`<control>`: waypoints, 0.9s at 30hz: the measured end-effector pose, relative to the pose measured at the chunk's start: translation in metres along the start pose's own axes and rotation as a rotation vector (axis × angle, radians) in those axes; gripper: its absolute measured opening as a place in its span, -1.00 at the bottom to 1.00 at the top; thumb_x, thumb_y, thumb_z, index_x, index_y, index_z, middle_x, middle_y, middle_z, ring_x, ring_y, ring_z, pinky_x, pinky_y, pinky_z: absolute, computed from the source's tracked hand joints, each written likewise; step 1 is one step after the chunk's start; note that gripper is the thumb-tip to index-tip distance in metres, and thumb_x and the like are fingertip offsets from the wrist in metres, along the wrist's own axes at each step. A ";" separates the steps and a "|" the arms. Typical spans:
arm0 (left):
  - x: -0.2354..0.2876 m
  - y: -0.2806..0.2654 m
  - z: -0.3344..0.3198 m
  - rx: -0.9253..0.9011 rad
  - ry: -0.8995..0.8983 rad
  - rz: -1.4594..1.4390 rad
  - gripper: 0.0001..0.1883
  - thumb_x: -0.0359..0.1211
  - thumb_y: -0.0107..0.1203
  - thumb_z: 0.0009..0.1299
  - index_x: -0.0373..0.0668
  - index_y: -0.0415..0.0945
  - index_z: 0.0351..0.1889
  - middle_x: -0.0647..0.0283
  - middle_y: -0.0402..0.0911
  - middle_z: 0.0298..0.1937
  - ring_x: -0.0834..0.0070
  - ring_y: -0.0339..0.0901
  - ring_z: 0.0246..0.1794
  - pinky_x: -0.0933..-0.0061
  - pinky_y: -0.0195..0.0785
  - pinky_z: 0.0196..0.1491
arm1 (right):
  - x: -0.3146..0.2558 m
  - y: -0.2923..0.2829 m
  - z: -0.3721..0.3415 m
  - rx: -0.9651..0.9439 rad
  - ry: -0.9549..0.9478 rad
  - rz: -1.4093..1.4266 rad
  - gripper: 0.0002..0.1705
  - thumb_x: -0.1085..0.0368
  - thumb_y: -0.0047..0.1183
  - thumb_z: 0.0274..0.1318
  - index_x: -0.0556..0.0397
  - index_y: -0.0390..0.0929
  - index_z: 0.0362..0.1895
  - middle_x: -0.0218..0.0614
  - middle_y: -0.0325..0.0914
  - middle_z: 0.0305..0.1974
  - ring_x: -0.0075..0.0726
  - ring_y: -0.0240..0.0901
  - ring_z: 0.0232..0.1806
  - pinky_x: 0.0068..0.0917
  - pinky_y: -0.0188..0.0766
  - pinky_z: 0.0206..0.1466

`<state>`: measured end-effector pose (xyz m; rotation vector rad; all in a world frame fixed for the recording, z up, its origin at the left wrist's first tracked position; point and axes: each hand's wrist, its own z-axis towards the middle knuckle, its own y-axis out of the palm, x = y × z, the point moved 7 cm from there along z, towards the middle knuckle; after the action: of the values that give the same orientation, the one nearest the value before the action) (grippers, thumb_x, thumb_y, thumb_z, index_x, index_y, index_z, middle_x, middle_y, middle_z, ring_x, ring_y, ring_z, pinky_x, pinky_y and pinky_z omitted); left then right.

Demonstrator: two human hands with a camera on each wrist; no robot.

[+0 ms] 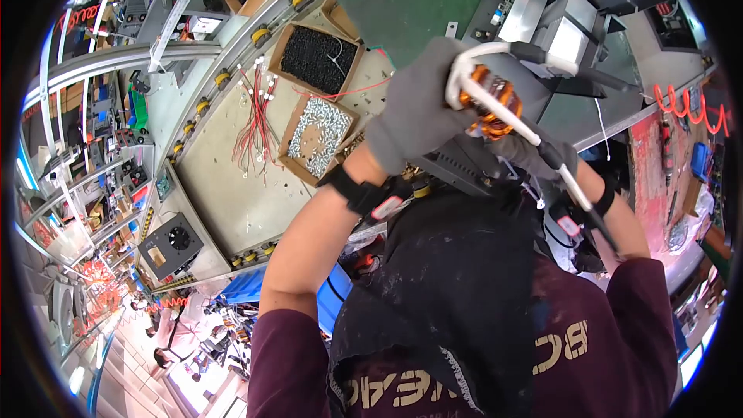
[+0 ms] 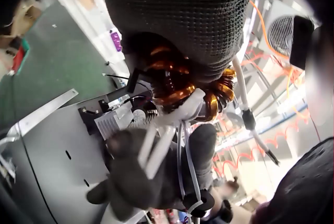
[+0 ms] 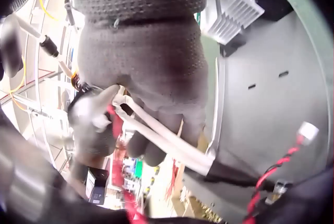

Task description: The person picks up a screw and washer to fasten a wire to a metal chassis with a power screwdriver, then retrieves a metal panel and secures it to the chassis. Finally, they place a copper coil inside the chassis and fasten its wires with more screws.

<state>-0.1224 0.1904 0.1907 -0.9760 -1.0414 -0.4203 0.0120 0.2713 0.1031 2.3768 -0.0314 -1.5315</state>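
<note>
In a grey knit glove, my left hand [image 1: 426,104] grips a copper-wound toroidal coil [image 1: 493,101] from above. Thick white-sleeved leads [image 1: 507,112] with black ends run off the coil to both sides. My right hand [image 1: 534,156], gloved too, is partly hidden behind the coil in the head view. From the right wrist, my right hand [image 3: 141,67] shows curled fingers at a white-sleeved lead [image 3: 167,143]. Thin pale strands [image 2: 185,161] hang below the coil [image 2: 172,91] in the left wrist view, passing in front of the right hand [image 2: 141,172].
A grey metal housing [image 2: 57,156] with electronic parts lies beyond the hands. To the left stand cardboard boxes of black parts [image 1: 317,58] and silver screws [image 1: 292,139]. Red wires [image 1: 255,120] lie on the bench beside them. A twisted red-black cable [image 3: 271,169] with white connector crosses the right wrist view.
</note>
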 end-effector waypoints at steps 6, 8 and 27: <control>-0.060 0.070 0.017 -0.334 -0.305 0.541 -0.47 -0.16 0.23 0.09 -0.13 0.39 0.01 0.10 0.57 -0.18 0.15 0.56 -0.15 0.19 0.42 -0.10 | 0.041 -0.035 -0.029 0.489 0.086 -0.405 -0.53 0.02 -0.10 0.28 0.11 0.45 0.07 -0.14 0.55 -0.31 -0.36 0.48 -0.28 -0.39 0.40 -0.26; -0.063 0.079 0.011 -0.473 -0.362 0.525 -0.53 -0.04 0.14 0.18 -0.14 0.44 -0.07 0.09 0.57 -0.18 0.11 0.54 -0.16 0.14 0.40 -0.07 | 0.060 -0.046 -0.032 0.550 0.139 -0.415 -0.55 0.00 -0.07 0.25 0.09 0.49 0.00 -0.07 0.55 -0.36 -0.22 0.53 -0.30 -0.29 0.40 -0.26; -0.035 0.159 0.024 -0.517 0.404 1.054 -0.90 -0.31 -0.03 0.26 -0.01 0.44 -0.28 0.36 0.49 -0.36 0.50 0.48 -0.30 0.44 0.12 -0.07 | 0.125 -0.091 -0.102 0.540 -0.002 -0.230 -0.66 0.21 -0.18 0.30 0.16 0.48 -0.02 -0.23 0.57 -0.22 -0.43 0.50 -0.27 -0.45 0.46 -0.19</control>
<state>-0.0405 0.2902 0.0887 -1.6585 0.0430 0.0197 0.1432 0.3598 0.0068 2.8770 -0.2025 -1.8133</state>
